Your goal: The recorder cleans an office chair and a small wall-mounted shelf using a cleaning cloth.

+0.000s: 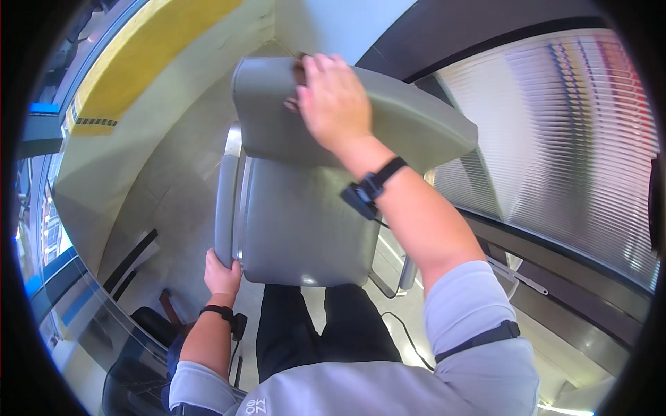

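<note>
Before me stands a grey padded armchair with a grey seat (307,223) and a wide grey backrest (276,109). My left hand (221,278) is closed around the front end of the chair's left armrest (225,208). My right hand (335,99) presses a small dark brown item (299,72) against the upper part of the backrest. Most of that item is hidden beneath the fingers and blurred, so I cannot tell whether it is a cloth or a brush. Black straps with small devices are on both wrists.
A ribbed glass partition (520,135) runs along the right. To the left are a curved low wall with a yellow band (135,78) and glazing. A black chair (130,374) stands at lower left. A black cable (408,338) trails over the floor on my right.
</note>
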Motion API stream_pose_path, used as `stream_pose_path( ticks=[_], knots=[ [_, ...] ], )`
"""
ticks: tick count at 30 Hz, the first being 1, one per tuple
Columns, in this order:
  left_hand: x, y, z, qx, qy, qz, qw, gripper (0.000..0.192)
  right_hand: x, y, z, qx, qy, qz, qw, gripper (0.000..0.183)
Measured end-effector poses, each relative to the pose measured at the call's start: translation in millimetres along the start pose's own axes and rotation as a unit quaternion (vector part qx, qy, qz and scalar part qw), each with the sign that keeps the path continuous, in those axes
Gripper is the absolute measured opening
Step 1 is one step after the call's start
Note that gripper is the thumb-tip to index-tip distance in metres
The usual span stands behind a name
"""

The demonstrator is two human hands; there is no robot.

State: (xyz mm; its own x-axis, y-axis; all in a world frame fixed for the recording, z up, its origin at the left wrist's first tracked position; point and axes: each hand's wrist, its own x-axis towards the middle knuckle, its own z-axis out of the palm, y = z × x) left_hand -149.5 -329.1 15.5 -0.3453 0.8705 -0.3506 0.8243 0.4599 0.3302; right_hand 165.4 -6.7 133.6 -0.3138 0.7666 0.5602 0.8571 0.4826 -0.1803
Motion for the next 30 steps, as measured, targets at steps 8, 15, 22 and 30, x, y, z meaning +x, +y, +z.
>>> stream_pose_path(
  ticks=[8, 15, 22, 30],
  knots=[
    [4.2, 11.6, 1.2, 0.012, 0.012, -0.004, 1.000, 0.062, -139.3, 167.8, -137.5, -0.199, -0.073, 0.072, 0.975, 0.058],
    [4.2, 11.3, 5.0, 0.016, 0.012, -0.015, 1.000, 0.063, -150.8, 175.6, -157.4, -0.154, -0.108, 0.048, 0.981, 0.072],
    [6.4, 4.6, 1.5, 0.004, 0.020, -0.002, 1.000, 0.062, -72.3, 93.3, -71.9, -0.056, -0.091, -0.057, 0.993, 0.086],
    [8.2, 12.0, 1.3, 0.010, 0.020, 0.002, 1.000, 0.063, 10.1, -56.6, 49.6, -0.021, -0.016, -0.103, 0.994, 0.058]
  ],
)
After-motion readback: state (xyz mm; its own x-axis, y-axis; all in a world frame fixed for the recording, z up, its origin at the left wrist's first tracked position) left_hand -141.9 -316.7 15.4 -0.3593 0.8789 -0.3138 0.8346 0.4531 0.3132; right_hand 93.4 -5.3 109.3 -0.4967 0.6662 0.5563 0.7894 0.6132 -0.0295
